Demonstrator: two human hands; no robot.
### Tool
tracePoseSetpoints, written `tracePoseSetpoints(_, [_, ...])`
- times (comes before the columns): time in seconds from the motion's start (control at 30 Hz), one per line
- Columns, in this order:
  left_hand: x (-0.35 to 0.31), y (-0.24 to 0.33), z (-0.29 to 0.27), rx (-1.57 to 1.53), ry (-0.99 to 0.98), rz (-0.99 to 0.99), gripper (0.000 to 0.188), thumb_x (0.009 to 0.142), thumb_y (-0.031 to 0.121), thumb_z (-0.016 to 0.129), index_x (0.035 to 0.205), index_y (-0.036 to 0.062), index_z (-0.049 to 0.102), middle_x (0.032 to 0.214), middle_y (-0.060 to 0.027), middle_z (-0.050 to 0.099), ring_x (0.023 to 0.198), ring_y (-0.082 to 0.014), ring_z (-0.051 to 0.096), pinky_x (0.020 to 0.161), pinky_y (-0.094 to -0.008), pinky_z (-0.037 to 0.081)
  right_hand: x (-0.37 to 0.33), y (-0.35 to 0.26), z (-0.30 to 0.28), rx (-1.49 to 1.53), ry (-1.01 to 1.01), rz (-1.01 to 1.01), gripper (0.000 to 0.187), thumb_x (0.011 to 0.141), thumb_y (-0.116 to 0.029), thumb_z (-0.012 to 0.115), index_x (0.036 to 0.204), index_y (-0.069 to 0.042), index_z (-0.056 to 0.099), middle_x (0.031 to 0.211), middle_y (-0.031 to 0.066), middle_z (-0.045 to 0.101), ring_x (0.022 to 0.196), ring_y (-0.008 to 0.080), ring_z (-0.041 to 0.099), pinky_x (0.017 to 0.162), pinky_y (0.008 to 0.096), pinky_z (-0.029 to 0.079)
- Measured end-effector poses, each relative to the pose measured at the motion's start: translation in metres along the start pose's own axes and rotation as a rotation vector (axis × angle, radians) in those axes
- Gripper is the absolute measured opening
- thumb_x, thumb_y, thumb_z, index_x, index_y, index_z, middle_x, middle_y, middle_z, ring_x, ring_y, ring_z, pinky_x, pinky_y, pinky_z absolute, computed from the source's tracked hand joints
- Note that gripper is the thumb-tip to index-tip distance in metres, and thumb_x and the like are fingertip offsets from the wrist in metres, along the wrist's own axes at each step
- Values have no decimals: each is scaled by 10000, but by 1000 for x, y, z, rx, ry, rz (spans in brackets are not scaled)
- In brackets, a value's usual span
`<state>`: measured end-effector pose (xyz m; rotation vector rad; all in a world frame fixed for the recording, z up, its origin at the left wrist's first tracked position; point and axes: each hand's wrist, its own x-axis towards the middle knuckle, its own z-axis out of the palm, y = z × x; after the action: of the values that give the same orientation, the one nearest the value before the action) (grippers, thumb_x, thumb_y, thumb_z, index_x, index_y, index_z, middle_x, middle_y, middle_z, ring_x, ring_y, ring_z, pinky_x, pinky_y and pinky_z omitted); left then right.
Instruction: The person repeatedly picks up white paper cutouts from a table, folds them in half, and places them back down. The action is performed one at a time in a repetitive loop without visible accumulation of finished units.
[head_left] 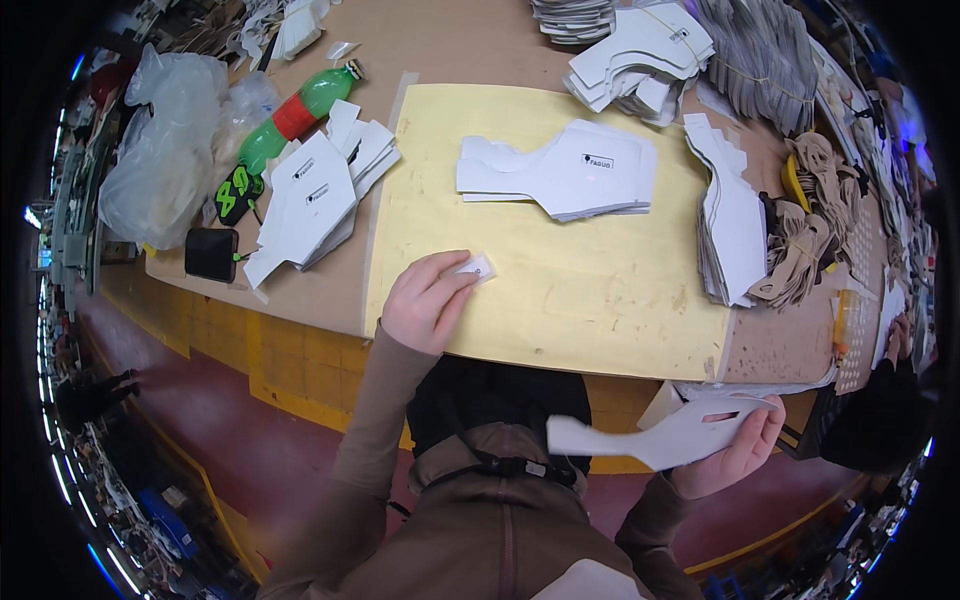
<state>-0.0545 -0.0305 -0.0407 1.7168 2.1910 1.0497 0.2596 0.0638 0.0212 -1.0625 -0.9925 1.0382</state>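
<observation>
My left hand (428, 300) is over the near left part of a yellow sheet (560, 300). Its closed fingertips pinch a small white label (480, 267) with dark print. Past the table's front edge on the right, my right hand (735, 450) grips a flat white cut piece (655, 440), curved, with a narrow tail and a reddish slot near my fingers. Beyond both hands, a stack of similar white pieces (560, 165) lies on the sheet, its top one bearing a printed mark. Left of the sheet, another fanned pile of white pieces (310, 200) lies on the brown tabletop.
At the left are a green bottle (325, 95), a clear plastic bag (165, 150) and a black phone-like object (211, 254). On the right stand a white stack (728, 215), beige bundles (800, 250) and banded piles (645, 50). Another person's hand (897, 338) shows far right.
</observation>
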Motion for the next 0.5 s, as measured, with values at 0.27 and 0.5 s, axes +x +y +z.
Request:
tracePoseSetpoints(0.27, [-18, 2, 20, 102, 43, 40, 257, 867, 0, 698, 1123, -19, 707, 1292, -183, 671, 1183, -366, 638, 1024, -428, 498, -20, 13, 33, 187, -59, 375, 150, 1071, -140, 482, 1189, -48, 495, 759, 94, 632, 617, 153, 621, 584, 273, 521])
tracePoseSetpoints(0.5, [-4, 0, 6, 10, -74, 53, 250, 888, 31, 691, 1135, 4, 720, 1369, -183, 633, 1287, -384, 579, 1137, -476, 401, -35, 17, 45, 277, -255, 543, 170, 1059, -131, 493, 1204, -42, 479, 790, 126, 668, 666, 182, 657, 646, 309, 557])
